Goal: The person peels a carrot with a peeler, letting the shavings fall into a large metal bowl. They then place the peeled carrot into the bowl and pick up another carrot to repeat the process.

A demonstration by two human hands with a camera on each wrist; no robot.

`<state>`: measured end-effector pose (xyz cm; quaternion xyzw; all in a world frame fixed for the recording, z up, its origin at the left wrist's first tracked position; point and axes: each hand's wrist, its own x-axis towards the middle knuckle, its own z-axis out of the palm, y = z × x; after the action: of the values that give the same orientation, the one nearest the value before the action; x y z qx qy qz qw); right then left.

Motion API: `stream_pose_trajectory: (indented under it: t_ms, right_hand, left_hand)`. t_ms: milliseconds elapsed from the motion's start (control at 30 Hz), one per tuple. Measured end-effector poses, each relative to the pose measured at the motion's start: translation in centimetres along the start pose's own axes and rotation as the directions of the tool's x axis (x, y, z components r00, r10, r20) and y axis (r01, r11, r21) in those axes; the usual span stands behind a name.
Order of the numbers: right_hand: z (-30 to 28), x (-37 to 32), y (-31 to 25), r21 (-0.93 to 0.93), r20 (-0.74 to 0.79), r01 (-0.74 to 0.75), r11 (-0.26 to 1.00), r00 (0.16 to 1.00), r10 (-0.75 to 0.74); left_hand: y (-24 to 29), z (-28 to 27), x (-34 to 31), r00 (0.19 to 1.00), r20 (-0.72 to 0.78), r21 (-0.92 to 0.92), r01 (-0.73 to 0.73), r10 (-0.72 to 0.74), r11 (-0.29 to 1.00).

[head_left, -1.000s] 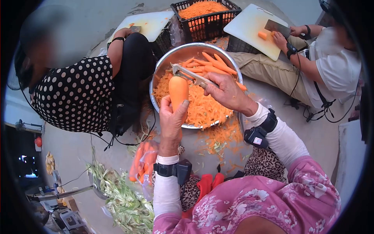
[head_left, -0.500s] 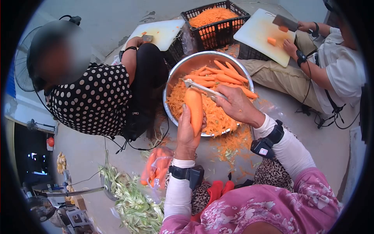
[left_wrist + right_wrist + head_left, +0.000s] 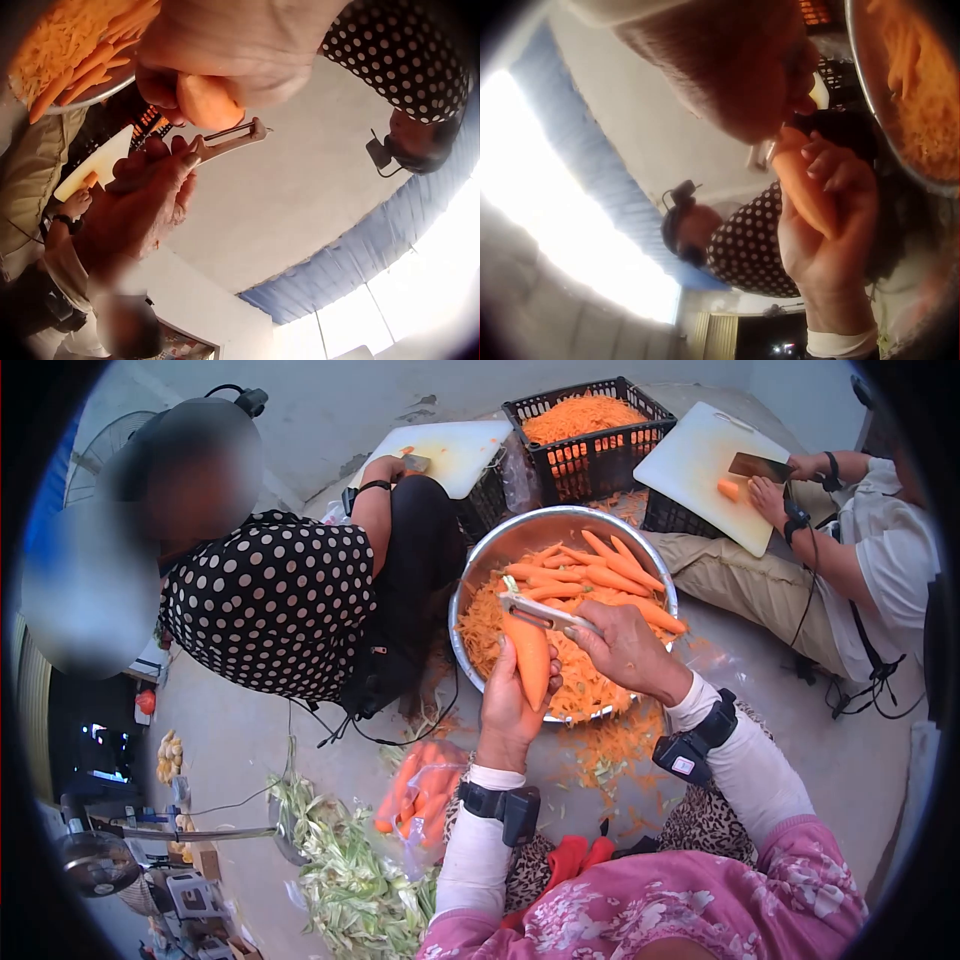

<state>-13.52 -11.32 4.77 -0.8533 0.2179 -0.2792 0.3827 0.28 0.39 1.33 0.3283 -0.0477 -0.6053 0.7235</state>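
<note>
In the head view my left hand grips a thick orange carrot, its upper end leaning away from me over the near side of a metal basin. My right hand holds a pale-handled peeler across the carrot's upper end. The left wrist view shows the carrot's rounded end beside the peeler's slotted head. From the right wrist, fingers wrap the carrot against the palm. Inside the basin lie orange shreds and several slim peeled carrots.
A black crate of shreds stands behind the basin. At right, a person works with a cleaver on a white cutting board; another sits at left by a second board. Bagged carrots and a leafy heap lie near my left arm.
The carrot has gone from nearly upright to tilted, and the peeler now lies across its upper end. The whole scene has shifted rightward in view. The right-hand person's cleaver rose, then came down.
</note>
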Motion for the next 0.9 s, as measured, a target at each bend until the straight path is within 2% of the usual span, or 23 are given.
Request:
stream_pose_trajectory:
  t_ms: [67, 100, 133, 167, 200, 233, 267, 333, 367, 467, 533, 600, 667, 767, 800, 867, 900]
  right_hand:
    - [0.2, 0.5, 0.7, 0.223, -0.108, -0.02, 0.975, 0.993, 0.045]
    - [0.7, 0.9, 2.8, 0.286, -0.051, -0.111, 0.952, 0.99, 0.131]
    - [0.1, 1.1, 2.6, 0.289, -0.046, -0.138, 0.947, 0.986, 0.157]
    - [-0.5, 1.4, 2.0, 0.539, 0.076, -0.334, 0.773, 0.933, 0.351]
    - [-0.7, 1.7, 1.6, 0.716, 0.239, -0.49, 0.498, 0.842, 0.484]
    - [-0.6, 1.8, 1.6, 0.754, 0.254, -0.487, 0.441, 0.835, 0.488]
    - [-0.5, 1.9, 1.6, 0.756, 0.255, -0.49, 0.433, 0.83, 0.495]
    - [-0.4, 2.1, 1.5, 0.776, 0.351, -0.551, 0.306, 0.781, 0.517]
    - [-0.1, 2.3, 1.5, 0.795, 0.344, -0.542, 0.271, 0.772, 0.535]
    - [1.9, 2.5, 5.1, 0.777, 0.345, -0.59, 0.221, 0.692, 0.635]
    - [3.8, 2.6, 7.3, 0.728, 0.393, -0.675, 0.116, 0.55, 0.737]
    - [4.7, 1.5, 6.8, 0.723, 0.417, -0.685, 0.089, 0.535, 0.735]
    - [5.9, 0.8, 6.8, 0.58, 0.527, -0.798, 0.164, 0.521, 0.672]
    - [6.2, 0.9, 7.9, 0.557, 0.546, -0.818, 0.147, 0.493, 0.678]
    - [6.2, 1.0, 8.1, 0.554, 0.549, -0.818, 0.151, 0.496, 0.673]
    - [6.0, 1.5, 8.5, 0.712, 0.418, -0.701, 0.03, 0.457, 0.785]
    - [5.7, 1.5, 8.3, 0.697, 0.475, -0.717, 0.032, 0.494, 0.728]
  left_hand:
    - [0.1, 0.0, 0.4, 1.0, 0.026, -0.084, -0.014, 0.016, 0.996]
    - [0.3, 0.1, 0.4, 1.0, 0.007, -0.13, 0.007, -0.006, 0.991]
    - [0.6, 0.1, 0.6, 1.0, -0.008, -0.172, 0.023, -0.025, 0.985]
    - [0.7, -0.1, 0.9, 0.999, 0.012, -0.218, 0.037, -0.035, 0.975]
    - [0.8, -0.4, 1.1, 0.999, 0.033, -0.262, 0.047, -0.04, 0.964]
    - [0.9, -0.4, 1.3, 0.998, 0.042, -0.282, 0.056, -0.046, 0.958]
    - [0.9, -0.5, 1.3, 0.998, 0.038, -0.28, 0.064, -0.056, 0.958]
    - [1.0, -0.4, 1.4, 0.999, 0.007, -0.256, 0.033, -0.033, 0.966]
    - [1.2, -0.2, 1.5, 0.998, -0.031, -0.245, 0.043, -0.052, 0.969]
    - [1.4, -1.1, 2.4, 0.986, -0.129, -0.26, 0.065, -0.101, 0.963]
    - [1.5, -1.9, 3.0, 0.975, -0.183, -0.272, 0.075, -0.128, 0.96]
    - [1.5, -1.4, 3.0, 0.965, -0.221, -0.252, 0.081, -0.139, 0.964]
    - [1.4, -1.1, 2.8, 0.973, -0.214, -0.245, 0.032, -0.086, 0.969]
    - [1.1, -1.2, 3.7, 0.966, -0.24, -0.244, 0.036, -0.097, 0.969]
    - [1.0, -1.3, 3.9, 0.953, -0.278, -0.252, 0.048, -0.12, 0.967]
    - [0.7, -1.3, 4.2, 0.945, -0.287, -0.269, 0.077, -0.156, 0.96]
    - [0.5, -1.3, 4.4, 0.934, -0.295, -0.287, 0.116, -0.203, 0.951]
